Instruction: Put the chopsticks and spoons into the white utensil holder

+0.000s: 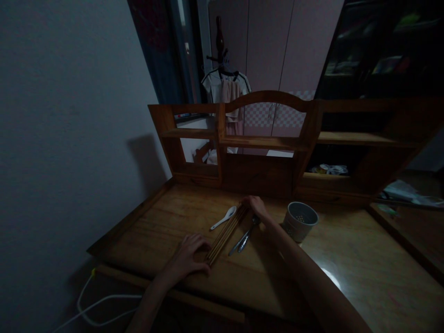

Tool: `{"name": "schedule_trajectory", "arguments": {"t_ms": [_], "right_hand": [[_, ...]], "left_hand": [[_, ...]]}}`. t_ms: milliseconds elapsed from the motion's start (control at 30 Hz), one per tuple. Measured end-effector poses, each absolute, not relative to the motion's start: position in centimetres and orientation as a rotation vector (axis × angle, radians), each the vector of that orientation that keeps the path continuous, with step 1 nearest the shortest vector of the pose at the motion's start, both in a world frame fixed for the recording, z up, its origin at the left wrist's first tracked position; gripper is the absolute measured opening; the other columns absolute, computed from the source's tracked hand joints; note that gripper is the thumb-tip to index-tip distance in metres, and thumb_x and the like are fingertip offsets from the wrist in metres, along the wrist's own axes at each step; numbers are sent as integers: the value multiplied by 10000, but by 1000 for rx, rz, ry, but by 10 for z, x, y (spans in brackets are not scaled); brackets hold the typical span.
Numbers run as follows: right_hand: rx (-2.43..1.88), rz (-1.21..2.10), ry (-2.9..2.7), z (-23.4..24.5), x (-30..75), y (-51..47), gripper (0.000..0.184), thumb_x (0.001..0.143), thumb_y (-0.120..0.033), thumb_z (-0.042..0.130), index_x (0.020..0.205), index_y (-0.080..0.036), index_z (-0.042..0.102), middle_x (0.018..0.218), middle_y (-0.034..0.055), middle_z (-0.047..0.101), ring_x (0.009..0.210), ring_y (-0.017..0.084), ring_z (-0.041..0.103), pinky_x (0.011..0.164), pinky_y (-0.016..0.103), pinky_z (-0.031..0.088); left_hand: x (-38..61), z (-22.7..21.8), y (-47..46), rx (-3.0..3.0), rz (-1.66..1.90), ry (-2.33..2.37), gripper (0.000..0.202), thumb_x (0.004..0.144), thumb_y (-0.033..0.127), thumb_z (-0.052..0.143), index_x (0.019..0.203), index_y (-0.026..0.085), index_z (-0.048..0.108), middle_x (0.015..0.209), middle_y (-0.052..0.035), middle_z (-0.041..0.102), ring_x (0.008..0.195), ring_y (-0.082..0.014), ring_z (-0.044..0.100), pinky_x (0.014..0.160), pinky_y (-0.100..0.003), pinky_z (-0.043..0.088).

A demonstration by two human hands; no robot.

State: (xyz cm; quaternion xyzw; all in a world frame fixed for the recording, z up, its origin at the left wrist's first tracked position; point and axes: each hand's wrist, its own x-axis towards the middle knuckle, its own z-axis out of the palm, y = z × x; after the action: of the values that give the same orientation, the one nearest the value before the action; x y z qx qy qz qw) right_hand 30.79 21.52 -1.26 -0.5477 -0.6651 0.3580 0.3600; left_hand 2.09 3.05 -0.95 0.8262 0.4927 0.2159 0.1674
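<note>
A bundle of several wooden chopsticks (227, 234) lies diagonally on the wooden desk (347, 263). My left hand (189, 256) rests on the desk with its fingers curled against the near end of the bundle. My right hand (255, 206) is closed over the far end of the bundle. A white spoon (224, 218) lies just left of the chopsticks. Two metal spoons (243, 238) lie just right of them, under my right wrist.
A pale perforated utensil holder (300, 221) stands right of my right arm. A wooden shelf unit (263, 143) runs along the desk's back. A white cable (93, 305) hangs off the desk's left front. Clothes hang on a rack (225, 88) behind.
</note>
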Motion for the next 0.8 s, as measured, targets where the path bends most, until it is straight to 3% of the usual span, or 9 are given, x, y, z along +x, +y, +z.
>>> {"name": "schedule_trajectory", "arguments": {"t_ms": [167,367,567,800], "right_hand": [[-1406,940,-1731,-22,306,223,275,976,-359,528,907,-128,660,955,55,668,944,195,623,896,405,475],[-1423,934,-1717,-24,309,222,279,977,-360,524,897,-132,663,960,54,668,948,195,618,902,404,466],[-1424,979,-1694,-21,309,220,308,982,-382,509,881,-133,659,928,50,673,934,192,625,901,397,465],[-1397,1007,-1664,-24,311,220,295,976,-380,523,911,-128,662,966,60,673,953,199,625,913,411,465]], "left_hand": [[26,-12,33,2350,633,1448,459,610,532,796,905,226,623,968,-7,621,969,-220,541,862,-325,372],[24,-11,32,2335,638,1419,439,608,506,805,909,238,633,987,-4,626,999,-228,539,907,-343,371],[13,-8,29,2205,634,1335,389,674,416,783,1022,288,668,1155,-18,585,1140,-240,484,998,-369,370],[15,-6,30,2189,649,1357,328,690,385,774,988,282,684,1125,-21,608,1126,-245,501,1012,-399,361]]}}
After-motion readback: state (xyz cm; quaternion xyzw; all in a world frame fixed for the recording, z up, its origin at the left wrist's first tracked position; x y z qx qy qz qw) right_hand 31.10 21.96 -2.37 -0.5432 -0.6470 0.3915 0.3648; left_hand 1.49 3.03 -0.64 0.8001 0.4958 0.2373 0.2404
